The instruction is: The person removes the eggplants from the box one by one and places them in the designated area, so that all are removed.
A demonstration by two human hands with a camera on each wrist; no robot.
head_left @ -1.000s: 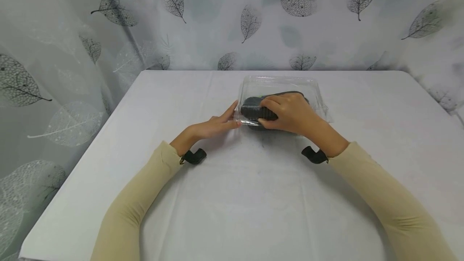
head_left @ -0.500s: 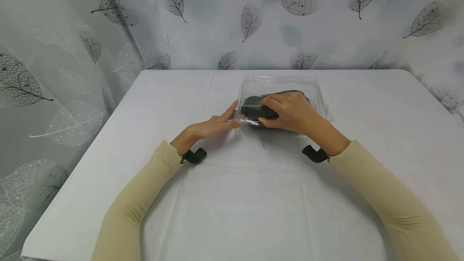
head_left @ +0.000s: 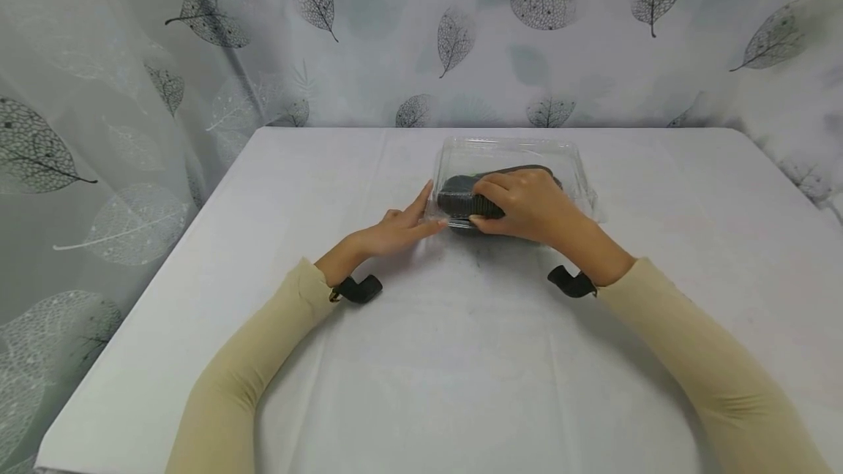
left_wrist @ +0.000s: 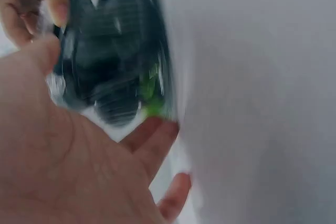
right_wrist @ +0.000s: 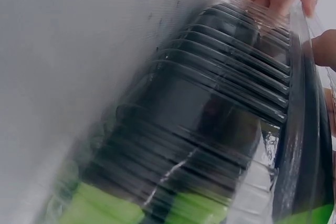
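Note:
A clear plastic container (head_left: 510, 143) lies near the table's far edge with dark, rounded items (head_left: 456, 196) inside. Their exact kind is unclear; bright green parts (left_wrist: 152, 87) show on them in the left wrist view. My right hand (head_left: 527, 203) reaches over the container and grips one dark item, fingers on top and thumb at the front. My left hand (head_left: 395, 231) touches the container's near left corner, fingers extended and thumb along the front edge. Close up in the right wrist view, the ribbed clear wall (right_wrist: 226, 72) covers the dark items.
A white cloth (head_left: 435, 371) covers the table. Behind and to the left hangs a pale curtain (head_left: 375, 28) printed with grey leaves. A black strap piece (head_left: 358, 289) sits at my left wrist, and another black piece (head_left: 570, 281) at my right.
My left hand has shifted slightly to the right, its thumb now further along the container's front edge. The right hand and the container look unchanged.

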